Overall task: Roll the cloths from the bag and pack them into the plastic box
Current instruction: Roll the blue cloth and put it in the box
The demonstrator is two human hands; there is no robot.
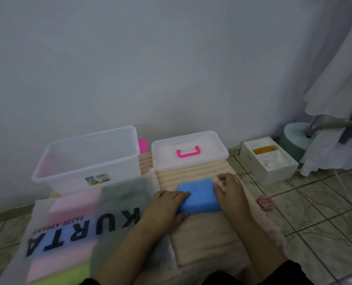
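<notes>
Pressing down on a folded blue cloth (198,195) from both sides, that's where the hands are at. It sits on a peach ribbed mat (191,171), just in front of a lidded clear container with a pink handle (189,150). Left hand (167,204) lies on the cloth's left edge, fingers fairly flat. Right hand (230,190) rests against its right edge, fingers loosely spread. The open clear plastic box (88,159) stands to the left, and the translucent printed bag (72,233) with pink, blue and green cloths inside lies in front of it.
</notes>
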